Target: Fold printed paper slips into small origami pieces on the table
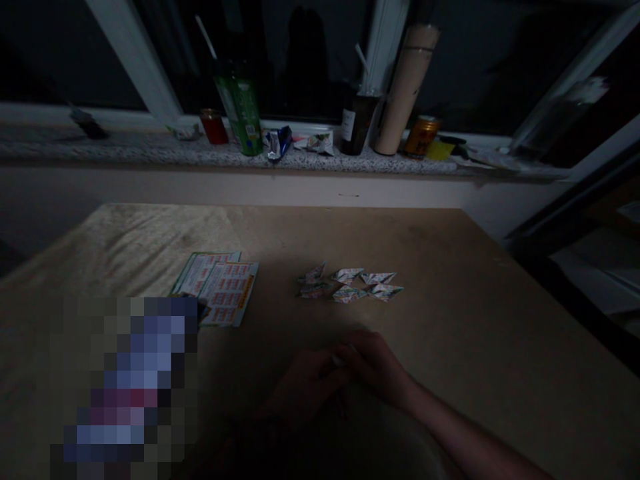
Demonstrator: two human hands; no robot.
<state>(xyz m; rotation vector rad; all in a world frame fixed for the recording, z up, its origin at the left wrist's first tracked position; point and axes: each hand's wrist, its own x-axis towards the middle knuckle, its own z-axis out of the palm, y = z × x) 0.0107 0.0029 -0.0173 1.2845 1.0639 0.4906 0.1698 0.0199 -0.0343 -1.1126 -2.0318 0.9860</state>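
My left hand (305, 383) and my right hand (375, 367) meet low over the brown table (450, 320), fingers curled together around a small pale piece of paper (338, 361) that barely shows in the dark. Beyond them lies a cluster of several folded printed paper pieces (350, 284). To the left of that sit printed paper sheets (220, 287), overlapping each other.
A blurred-out patch (130, 387) covers the table's near left. On the window sill (150, 150) stand a green bottle (243, 113), a red jar (214, 125), a dark bottle (356, 123), a tall beige tube (405, 93) and a gold can (421, 135). The table's right edge drops off.
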